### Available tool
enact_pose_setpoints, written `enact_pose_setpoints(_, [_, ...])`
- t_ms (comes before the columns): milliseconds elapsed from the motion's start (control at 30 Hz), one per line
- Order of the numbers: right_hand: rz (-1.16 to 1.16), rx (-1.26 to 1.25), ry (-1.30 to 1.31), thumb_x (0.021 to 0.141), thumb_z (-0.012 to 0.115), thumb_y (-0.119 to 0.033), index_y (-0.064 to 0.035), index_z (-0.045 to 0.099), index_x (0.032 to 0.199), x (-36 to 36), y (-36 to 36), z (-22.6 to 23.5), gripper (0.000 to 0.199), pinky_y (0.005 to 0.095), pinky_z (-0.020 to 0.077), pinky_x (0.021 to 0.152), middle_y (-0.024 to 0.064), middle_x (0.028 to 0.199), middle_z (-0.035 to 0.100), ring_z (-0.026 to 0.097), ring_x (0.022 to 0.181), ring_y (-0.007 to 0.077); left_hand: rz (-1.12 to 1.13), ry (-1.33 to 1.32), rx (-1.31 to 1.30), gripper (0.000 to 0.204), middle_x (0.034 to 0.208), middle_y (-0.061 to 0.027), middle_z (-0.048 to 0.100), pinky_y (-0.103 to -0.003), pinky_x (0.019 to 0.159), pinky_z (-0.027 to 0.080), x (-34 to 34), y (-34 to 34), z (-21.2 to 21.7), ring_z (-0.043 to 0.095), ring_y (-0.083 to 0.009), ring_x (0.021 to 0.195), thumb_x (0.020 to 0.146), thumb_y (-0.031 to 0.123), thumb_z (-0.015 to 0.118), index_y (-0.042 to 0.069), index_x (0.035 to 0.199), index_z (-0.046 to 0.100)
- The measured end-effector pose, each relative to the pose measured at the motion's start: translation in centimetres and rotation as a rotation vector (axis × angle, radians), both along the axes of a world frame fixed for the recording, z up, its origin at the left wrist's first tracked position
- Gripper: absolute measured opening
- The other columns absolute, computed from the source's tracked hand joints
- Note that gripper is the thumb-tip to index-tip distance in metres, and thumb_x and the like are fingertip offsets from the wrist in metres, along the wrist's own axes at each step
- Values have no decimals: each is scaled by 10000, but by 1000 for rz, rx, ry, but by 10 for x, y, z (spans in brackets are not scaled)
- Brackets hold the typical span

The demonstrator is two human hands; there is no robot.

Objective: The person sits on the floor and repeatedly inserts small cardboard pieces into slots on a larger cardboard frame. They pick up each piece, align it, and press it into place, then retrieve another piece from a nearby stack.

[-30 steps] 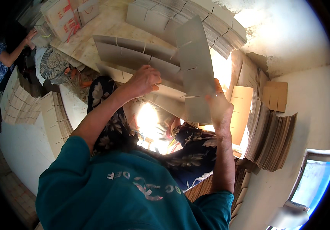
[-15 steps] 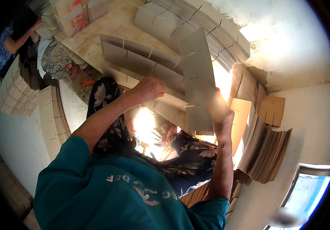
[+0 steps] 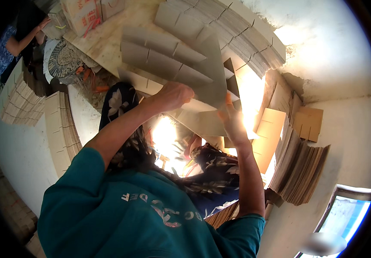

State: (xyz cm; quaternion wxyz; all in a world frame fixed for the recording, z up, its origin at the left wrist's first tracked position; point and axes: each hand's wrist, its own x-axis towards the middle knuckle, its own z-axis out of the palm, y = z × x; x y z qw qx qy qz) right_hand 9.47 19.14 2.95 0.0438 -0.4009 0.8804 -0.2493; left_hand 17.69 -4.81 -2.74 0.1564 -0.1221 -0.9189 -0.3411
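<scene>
Long grey-brown slotted cardboard strips (image 3: 155, 56) stand on edge in rows before me. My left hand (image 3: 174, 95) is closed at the near side of these strips, its fingers curled at the nearest one's edge. Across their right part stands a cardboard cross strip (image 3: 213, 71). Its lower right edge is in my right hand (image 3: 233, 122), with fingers pointing up along it and the thumb on the near side. Strip ends (image 3: 232, 81) stick out beyond the cross strip. Whether every slot is interlocked, I cannot tell.
Stacked slotted cardboard (image 3: 237, 32) lies at the far side of the wooden board (image 3: 103, 41). More cardboard stacks stand at right (image 3: 299, 167) and left (image 3: 60, 133). A carton (image 3: 80, 17) sits at back left, near another person's arm (image 3: 26, 41). Bright light glows below my hands.
My right hand has brought the cross strip left against the long strips, and its face has turned. The long strips have shifted slightly right; my left hand remains closed at them.
</scene>
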Motion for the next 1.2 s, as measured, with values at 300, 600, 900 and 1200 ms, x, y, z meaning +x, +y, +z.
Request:
enact_pose_setpoints(300, [27,180,242,758,576,23,21,316,1379,24,-5,5,673,434,466,531,183,629,569,584,560,340,23,-129,-54,151,813,-138,624,-392,664,469,0,0,16,603,-318,782,756,133,662,7,831,625])
enact_pose_setpoints(600, [34,13,221,785,557,11,28,339,1355,34,-2,9,611,407,457,499,177,614,557,582,542,326,165,254,-86,300,850,-161,627,-410,684,471,-85,-44,30,574,-342,773,717,-46,642,25,1009,634])
enact_pose_setpoints(900, [64,91,253,737,538,40,11,473,1236,35,3,11,503,403,466,514,143,665,595,605,595,311,109,56,-204,479,787,-159,565,-393,634,447,-114,-52,20,536,-321,713,712,-126,513,59,1147,592])
enact_pose_setpoints(1200, [-93,127,221,794,597,-115,-68,621,872,-1,42,17,94,408,497,617,152,778,627,620,718,328,46,50,-415,600,1022,-103,603,-371,776,463,-110,-46,13,534,-282,924,738,-131,514,108,1289,507])
